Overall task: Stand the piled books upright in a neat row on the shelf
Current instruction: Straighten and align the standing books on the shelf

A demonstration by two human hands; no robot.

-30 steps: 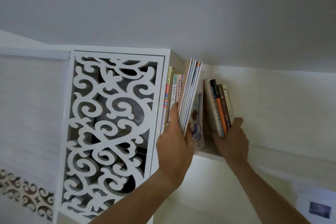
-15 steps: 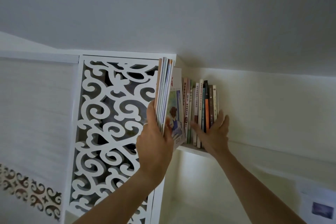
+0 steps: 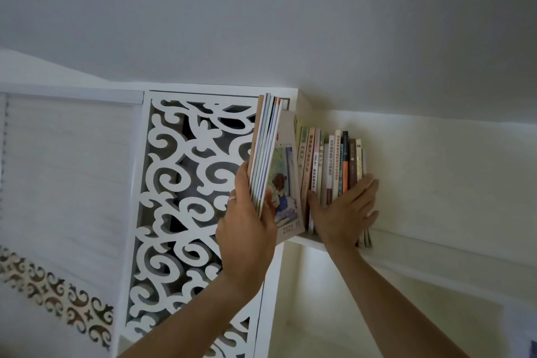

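Note:
My left hand (image 3: 247, 229) grips a bundle of several thin magazines (image 3: 266, 151) by its lower edge, held upright in front of the shelf's left end. The nearest cover shows a drawn child and "2023 11". A row of upright books (image 3: 328, 166) stands on the white shelf (image 3: 302, 240) just right of the bundle. My right hand (image 3: 344, 212) lies flat with spread fingers against the spines and the right end of that row, hiding the books' lower parts.
A white carved scrollwork panel (image 3: 186, 197) stands left of the shelf, close behind the magazines. The ceiling (image 3: 290, 23) sits low above the books. The shelf board runs on to the right along the cream wall (image 3: 450, 183).
The separate group of books on the right has been pushed left into one row. My right hand went from gripping them to lying flat on them. My left hand drew the magazines left, out of the row.

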